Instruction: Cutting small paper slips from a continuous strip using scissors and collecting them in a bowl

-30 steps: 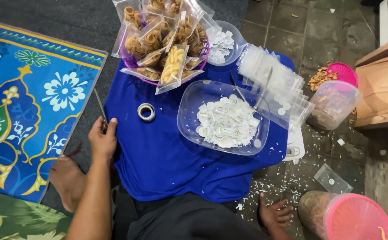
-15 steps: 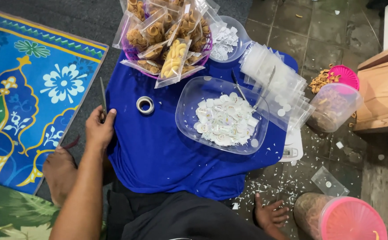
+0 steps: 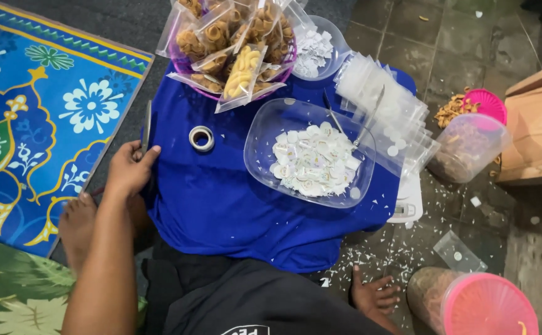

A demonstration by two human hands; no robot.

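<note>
My left hand (image 3: 128,172) rests at the left edge of a blue cloth (image 3: 221,211). Its fingers are curled round the near end of a thin dark blade (image 3: 147,124) that lies along that edge. A small roll of clear tape (image 3: 201,138) sits on the cloth just right of the hand. Further right, a clear plastic tray (image 3: 265,133) holds several small white round labels (image 3: 311,162). My right hand is out of sight. My bare feet show beside the cloth, one at the left (image 3: 77,224) and one at the lower right (image 3: 375,296).
A purple basket (image 3: 286,65) of bagged snacks stands at the far edge, beside a clear bowl of white paper bits (image 3: 338,44). A stack of empty clear bags (image 3: 386,102) lies to the right. Pink-lidded jars (image 3: 485,307) stand on the littered tile floor, and a patterned blue mat (image 3: 41,118) lies left.
My left hand has shifted slightly left along the cloth's edge while the blade stays in place. The view has drifted a little.
</note>
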